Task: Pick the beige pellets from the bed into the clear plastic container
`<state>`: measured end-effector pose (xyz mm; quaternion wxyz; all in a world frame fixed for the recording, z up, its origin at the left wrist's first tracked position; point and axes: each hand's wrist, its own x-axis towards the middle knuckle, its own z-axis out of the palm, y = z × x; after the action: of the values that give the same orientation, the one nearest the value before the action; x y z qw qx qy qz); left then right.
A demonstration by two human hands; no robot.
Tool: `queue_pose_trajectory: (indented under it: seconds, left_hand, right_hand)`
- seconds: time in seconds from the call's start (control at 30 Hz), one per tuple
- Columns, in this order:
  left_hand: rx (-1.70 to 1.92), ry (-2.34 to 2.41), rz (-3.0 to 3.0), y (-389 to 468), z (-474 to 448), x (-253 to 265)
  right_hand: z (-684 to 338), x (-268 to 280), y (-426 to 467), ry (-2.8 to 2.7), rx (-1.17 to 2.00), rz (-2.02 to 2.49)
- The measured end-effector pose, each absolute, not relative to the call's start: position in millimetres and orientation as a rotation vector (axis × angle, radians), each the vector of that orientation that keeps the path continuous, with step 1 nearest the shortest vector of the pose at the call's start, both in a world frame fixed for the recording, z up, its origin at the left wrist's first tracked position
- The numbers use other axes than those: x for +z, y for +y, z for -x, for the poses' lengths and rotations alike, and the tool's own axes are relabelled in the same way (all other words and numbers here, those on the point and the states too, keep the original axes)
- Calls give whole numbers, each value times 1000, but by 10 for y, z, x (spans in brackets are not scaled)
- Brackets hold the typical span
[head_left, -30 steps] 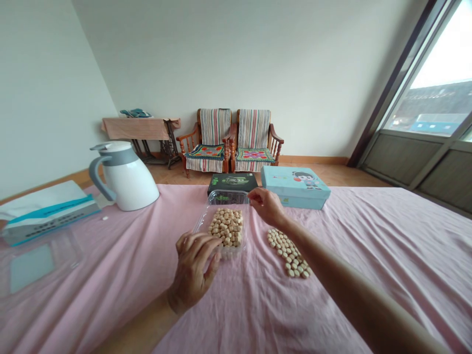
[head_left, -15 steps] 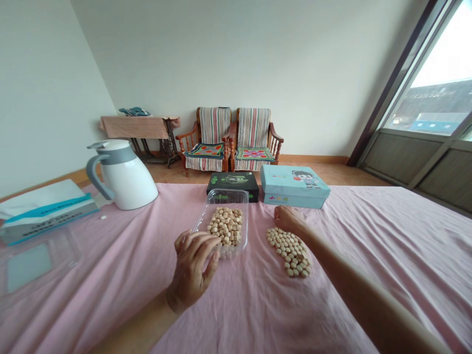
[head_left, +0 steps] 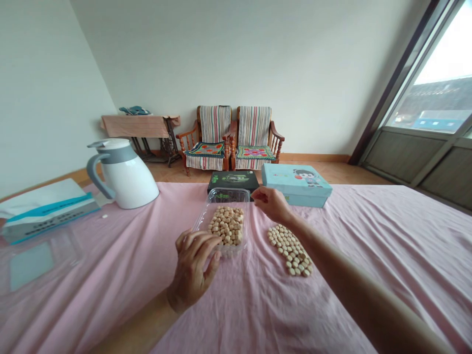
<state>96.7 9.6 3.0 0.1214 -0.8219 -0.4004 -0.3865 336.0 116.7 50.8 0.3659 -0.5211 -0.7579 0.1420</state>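
Observation:
My left hand (head_left: 197, 268) is at the near left corner of a clear plastic container (head_left: 246, 223), its fingers curved over the rim and its thumb lower on the near side. Many small, round beige pieces (head_left: 226, 223) lie heaped in this container. My right hand (head_left: 273, 202) is closed, fingertips pinched together, just beyond the container's far right side. Whatever its fingers may hold is hidden. Under and beside the right forearm, more of the same beige pieces (head_left: 289, 248) lie spread on the pink cloth (head_left: 250, 305).
Behind the container sit a black box (head_left: 234, 178) and a light blue box (head_left: 308, 189). To the left stand a white and grey jug (head_left: 134, 182), a tissue pack (head_left: 51, 211) and a clear plastic lid (head_left: 62, 255). Two wooden armchairs (head_left: 254, 128) are by the wall.
My right hand has moved left, from in front of the light blue box to near the container's far right corner. My left hand stays at the container's near corner.

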Motion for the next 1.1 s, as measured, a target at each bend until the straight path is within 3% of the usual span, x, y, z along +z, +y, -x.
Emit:
queue_pose_trajectory:
  seconds: [0.23,0.5,0.9,1.1]
  left_hand:
    - [-1165,-1166,2371,81,-978,40]
    - [-1172,-1155,2380,81,-978,49]
    - [-1143,-1189,2397,91,-955,5]
    - [-1149,-1180,2388,89,-966,22]
  right_hand:
    - [-3657,292,998,-2526,275,1691]
    - [-3526,263,973,-2562,148,1869]
    - [-3238,645,1078,-1955,354,1302]
    - [-3432,521,980,-2245,213,1530]
